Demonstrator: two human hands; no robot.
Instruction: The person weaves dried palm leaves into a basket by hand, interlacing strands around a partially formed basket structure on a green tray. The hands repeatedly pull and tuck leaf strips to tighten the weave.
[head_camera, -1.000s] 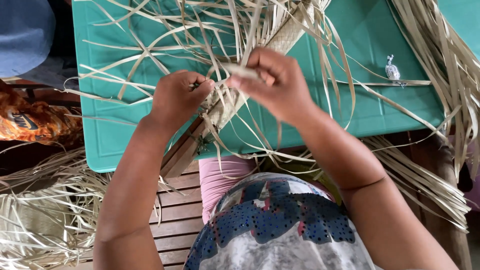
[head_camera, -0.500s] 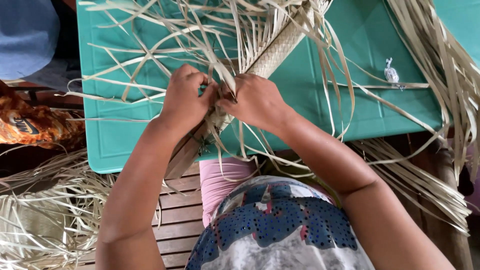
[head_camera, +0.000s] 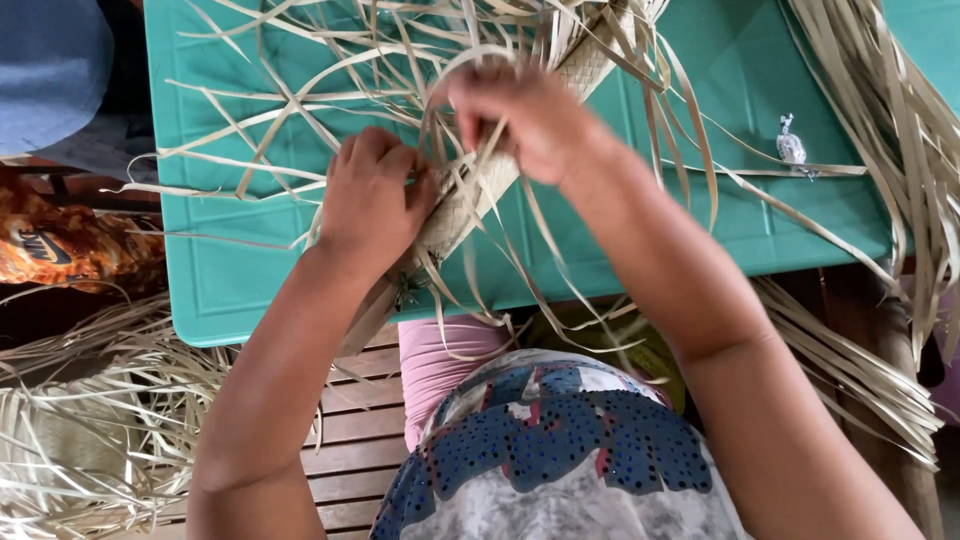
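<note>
A long narrow woven band of pale dried leaf strips (head_camera: 470, 205) runs diagonally across the teal table (head_camera: 240, 290), with many loose strip ends (head_camera: 300, 90) fanning out from it. My left hand (head_camera: 370, 195) presses on the band's lower part and holds it against the table. My right hand (head_camera: 520, 115) is a little higher along the band, its fingers pinched on a single loose strip (head_camera: 470, 60) that arches up over it.
A small wrapped sweet (head_camera: 790, 145) lies on the table at the right. Bundles of dried strips (head_camera: 890, 120) hang over the right edge, and more lie heaped on the floor at lower left (head_camera: 90, 430). Below the table is a slatted wooden seat (head_camera: 360, 440).
My right hand has moved up along the band and lifted a loose strip into an arch. My left hand has shifted slightly but stays pressed on the band.
</note>
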